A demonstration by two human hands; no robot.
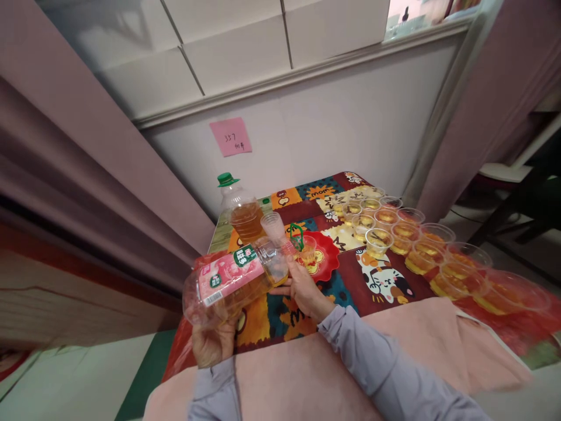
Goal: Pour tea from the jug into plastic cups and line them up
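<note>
A large clear plastic bottle [232, 275] with a pink label lies tilted in my two hands, its neck toward the right. My left hand [214, 342] holds it from below near the base; some of those fingers are hidden behind it. Near the neck, my right hand [302, 287] grips the bottle. Amber liquid sits along its lower side and toward the neck. Just beyond the neck, a clear plastic cup [309, 250] stands on a red scalloped plate [329, 257]. A green handle loop [297, 235] shows by the bottle's mouth.
Behind the held bottle stands another big bottle [245, 219] with a green cap, partly filled. A stack of clear cups [272, 225] is beside it. Rows of cups with yellow liquid [401, 237] cover the table's right side. A wall with a pink note [231, 137] bounds the back.
</note>
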